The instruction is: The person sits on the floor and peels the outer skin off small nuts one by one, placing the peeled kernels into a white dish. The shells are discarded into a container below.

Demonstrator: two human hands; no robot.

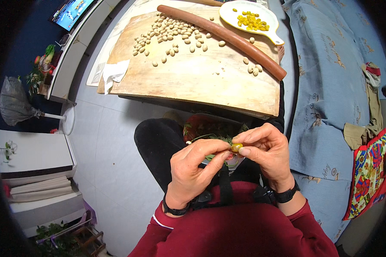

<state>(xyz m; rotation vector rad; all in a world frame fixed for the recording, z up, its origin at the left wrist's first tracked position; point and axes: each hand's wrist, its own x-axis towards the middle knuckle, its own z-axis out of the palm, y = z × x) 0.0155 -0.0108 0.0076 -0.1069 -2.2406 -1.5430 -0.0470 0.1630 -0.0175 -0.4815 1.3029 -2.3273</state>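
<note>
A small glossy yellow-green kernel (236, 147), which looks like a shelled ginkgo nut, is pinched between both hands above my lap. My left hand (196, 160) touches its left side with thumb and forefinger. From the right, my right hand (265, 151) grips it between thumb and fingertips. Below them, partly hidden, is a container holding green leaves and stems (209, 136). Pale unshelled nuts (170, 29) lie scattered on the wooden board (180, 78). Similar yellow kernels (252, 22) sit in a white handled dish (228, 13) at the board's far right.
A long wooden rolling pin (225, 33) lies diagonally across the board among the nuts. White tissue (115, 74) rests at its left corner. A blue cloth-covered sofa (321, 96) borders the right side. To the left stand a low cabinet (70, 61) and a lit television (71, 14).
</note>
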